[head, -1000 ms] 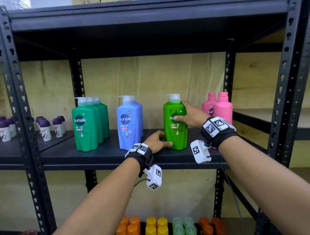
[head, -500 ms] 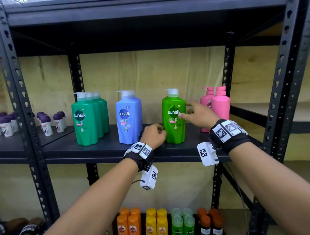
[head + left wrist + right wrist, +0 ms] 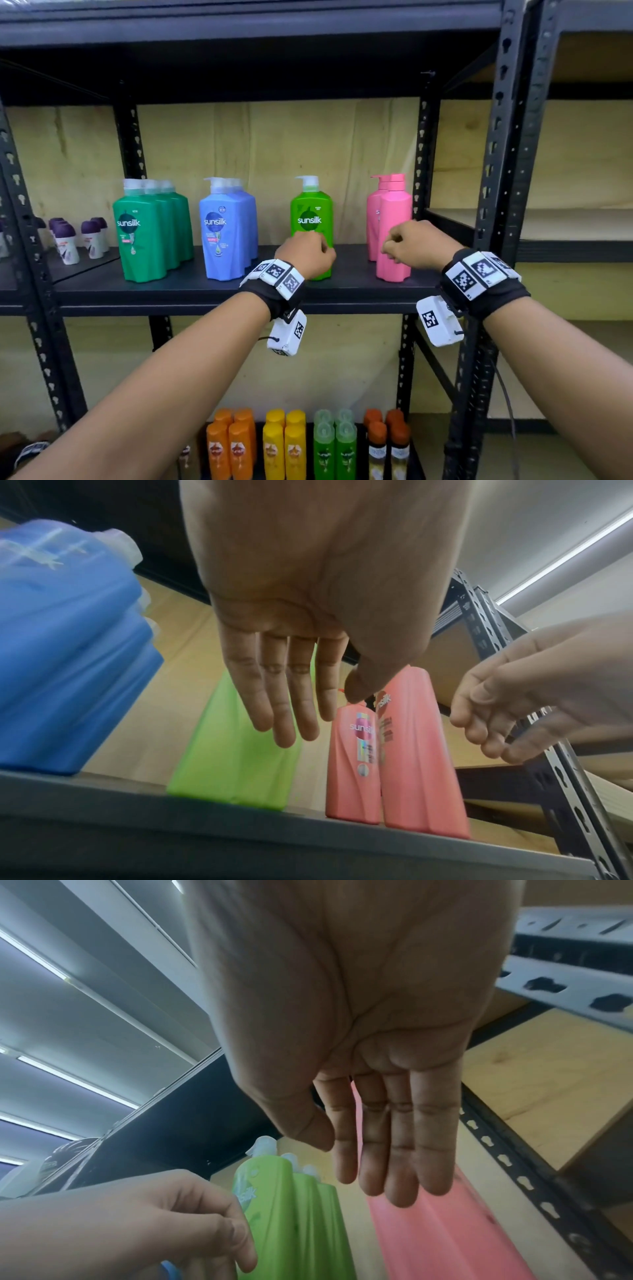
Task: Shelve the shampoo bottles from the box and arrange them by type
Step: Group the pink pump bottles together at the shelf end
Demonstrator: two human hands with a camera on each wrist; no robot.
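Shelf (image 3: 205, 291) holds 3 dark-green bottles (image 3: 144, 233), 1 lime bottle (image 3: 311, 212).

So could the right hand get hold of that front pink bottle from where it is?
Probably yes: the right hand hangs empty just in front of the front pink bottle, fingers relaxed, with nothing between them.

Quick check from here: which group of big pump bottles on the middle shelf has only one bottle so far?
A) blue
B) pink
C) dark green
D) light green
D: the light green bottle stands alone between the blue bottles and the pink bottles, while the dark green bottles, the blue and the pink each show more than one in a row.
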